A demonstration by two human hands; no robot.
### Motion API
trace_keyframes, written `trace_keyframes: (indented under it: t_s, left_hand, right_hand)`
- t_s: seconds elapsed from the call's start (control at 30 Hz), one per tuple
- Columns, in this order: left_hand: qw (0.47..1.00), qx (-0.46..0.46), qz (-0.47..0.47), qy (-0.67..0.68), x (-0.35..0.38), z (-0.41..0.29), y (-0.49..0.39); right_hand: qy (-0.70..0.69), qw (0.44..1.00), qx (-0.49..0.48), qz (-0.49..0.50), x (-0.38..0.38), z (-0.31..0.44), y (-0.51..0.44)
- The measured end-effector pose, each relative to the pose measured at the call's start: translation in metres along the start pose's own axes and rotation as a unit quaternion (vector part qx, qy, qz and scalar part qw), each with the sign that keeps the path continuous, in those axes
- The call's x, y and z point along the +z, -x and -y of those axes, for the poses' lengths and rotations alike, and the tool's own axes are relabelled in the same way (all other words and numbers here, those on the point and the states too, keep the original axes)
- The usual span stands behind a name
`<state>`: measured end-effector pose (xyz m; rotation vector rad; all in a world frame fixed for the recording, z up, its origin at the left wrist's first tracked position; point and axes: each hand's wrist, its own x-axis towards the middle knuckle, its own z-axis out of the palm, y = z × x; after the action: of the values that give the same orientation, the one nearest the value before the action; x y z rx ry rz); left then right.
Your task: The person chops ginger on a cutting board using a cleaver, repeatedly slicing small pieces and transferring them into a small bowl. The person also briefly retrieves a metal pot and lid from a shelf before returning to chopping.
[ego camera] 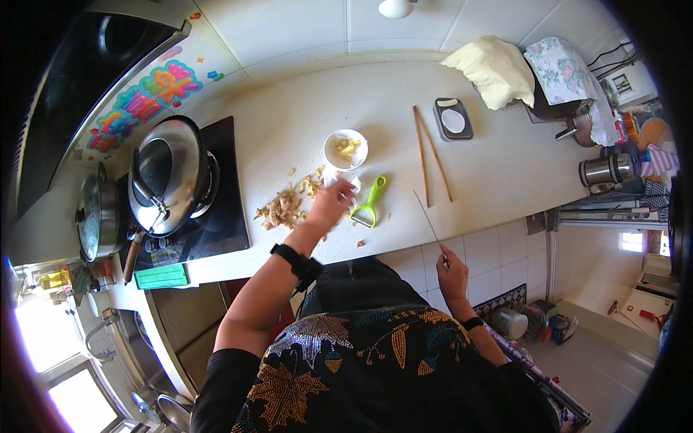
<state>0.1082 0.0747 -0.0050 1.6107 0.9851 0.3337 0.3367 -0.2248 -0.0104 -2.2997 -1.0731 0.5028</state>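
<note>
My left hand (pixel 334 199) is over the counter, blurred, beside a pile of ginger peelings (pixel 282 210). Something white and thin, perhaps tissue (pixel 354 185), shows around its fingers; whether they grip it is unclear. Just beyond stands a white bowl (pixel 329 157) with pale yellow ginger pieces (pixel 346 147) inside. A green-handled peeler (pixel 370 207) lies to the right of this hand. My right hand (pixel 452 269), in front of the counter's edge, holds a knife (pixel 426 214) by its handle. Its thin blade points up and left over the counter.
A pair of wooden chopsticks (pixel 424 157) and a small dark kitchen scale (pixel 453 120) lie on the counter (pixel 390 81). At left, a lidded wok (pixel 172 178) and a pot (pixel 97 214) stand by the black cooktop (pixel 230 227). Cloth-covered vessels and a steel thermos (pixel 605 172) are at right.
</note>
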Motion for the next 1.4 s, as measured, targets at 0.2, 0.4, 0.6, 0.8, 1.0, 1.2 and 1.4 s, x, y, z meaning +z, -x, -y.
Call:
trace_keyframes:
  t_s: [0.2,0.4,0.6,0.8,1.0,1.2,1.4]
  left_hand:
    - [0.871,0.277,0.282,-0.292,0.038,0.032,0.038]
    - [0.849,0.319,0.236,-0.349,0.048,0.053,0.042]
    - [0.892,0.267,0.151,-0.333,0.045,0.067,0.065]
    - [0.925,0.178,-0.01,-0.336,0.005,0.061,0.068]
    - [0.902,0.212,-0.153,-0.344,-0.039,0.036,0.03]
    - [0.891,0.228,-0.208,-0.334,-0.047,0.004,-0.059]
    - [0.874,0.058,-0.185,-0.445,-0.025,-0.003,-0.125]
  right_hand:
    - [-0.029,0.999,-0.015,0.002,-0.001,0.001,-0.003]
    - [0.011,0.997,-0.069,0.02,0.007,0.01,-0.02]
    - [-0.014,0.996,-0.081,-0.032,0.031,0.029,-0.05]
    - [0.02,0.99,-0.131,-0.056,0.048,0.032,-0.081]
    - [0.049,0.991,-0.123,-0.037,0.069,0.018,-0.103]
    - [0.107,0.984,-0.145,-0.013,0.067,0.018,-0.105]
    - [0.137,0.977,-0.161,-0.024,0.059,0.026,-0.106]
